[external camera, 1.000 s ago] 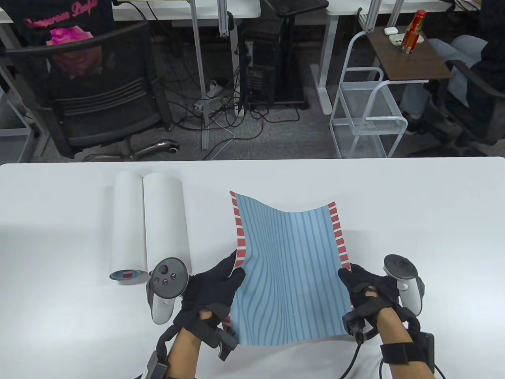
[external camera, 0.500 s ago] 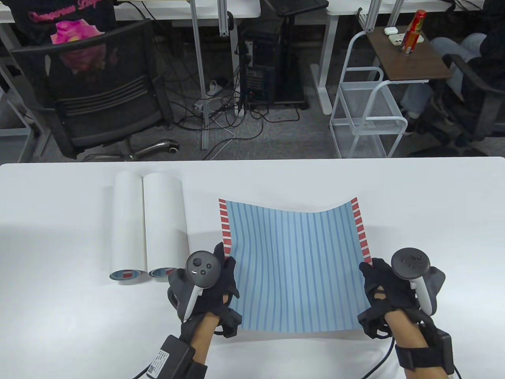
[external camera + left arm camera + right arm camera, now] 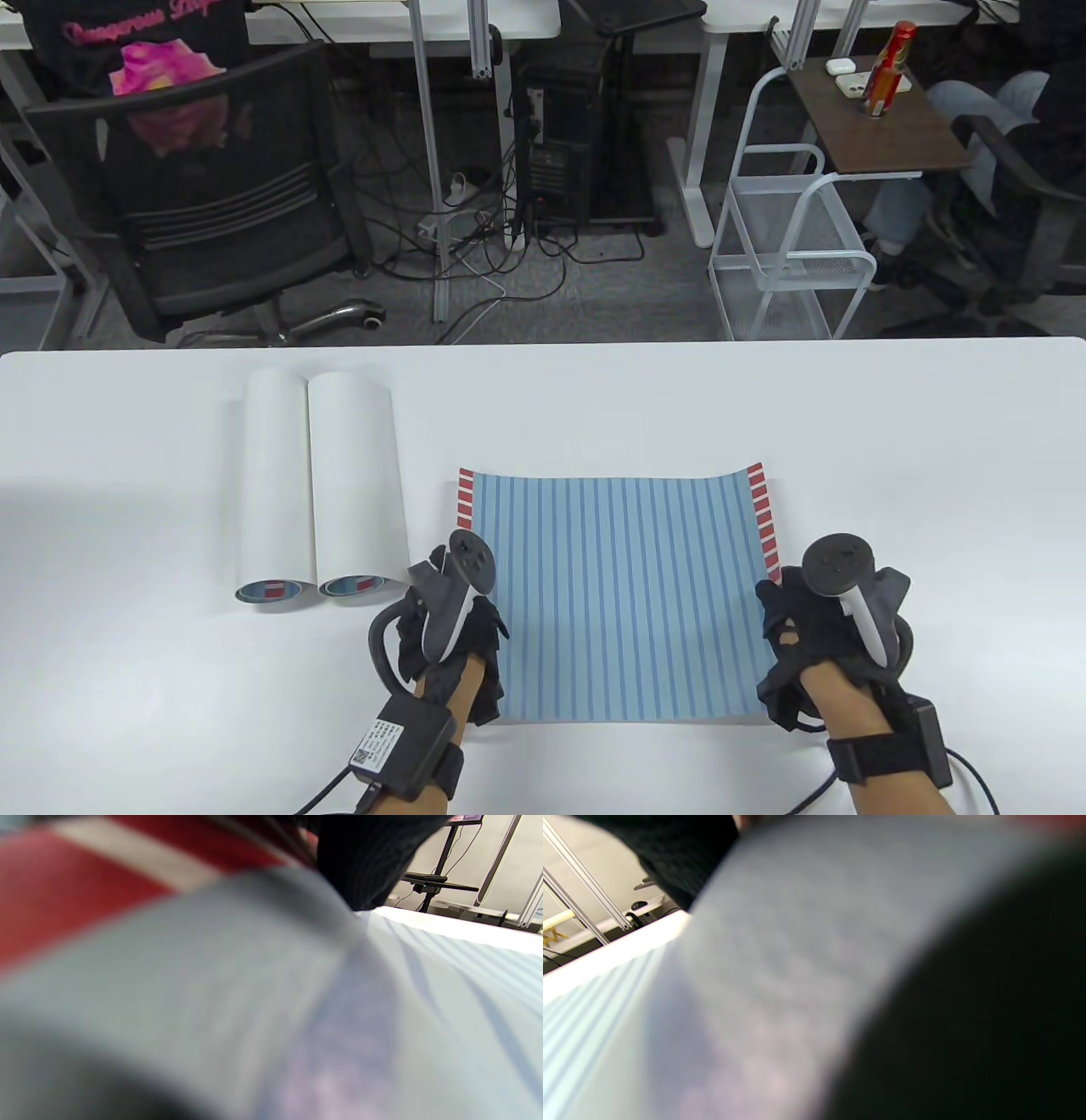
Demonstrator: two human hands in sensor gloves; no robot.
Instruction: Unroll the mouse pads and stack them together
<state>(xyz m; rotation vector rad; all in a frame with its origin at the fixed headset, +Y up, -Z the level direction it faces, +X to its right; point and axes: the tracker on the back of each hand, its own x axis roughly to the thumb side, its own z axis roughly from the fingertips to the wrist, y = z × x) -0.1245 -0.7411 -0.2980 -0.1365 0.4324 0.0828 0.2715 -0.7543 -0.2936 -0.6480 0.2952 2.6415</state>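
- The left hand [image 3: 450, 624] grips the near-left edge of the striped blue mouse pad [image 3: 619, 594]; the right hand [image 3: 806, 632] grips its near-right edge.
- The pad lies nearly flat between the hands, on the white table [image 3: 127, 679].
- Risk: once released, the far-right corner (already lifted) may curl back, since the pad was rolled.
- Two rolled mouse pads [image 3: 318, 480] lie beyond the left hand, unopened.
- Beyond the table: an office chair [image 3: 212, 204] and a wire cart [image 3: 789, 255].

Two rolled pads [image 3: 318, 484] crowd the left — table [image 3: 933, 475] bare rightward.
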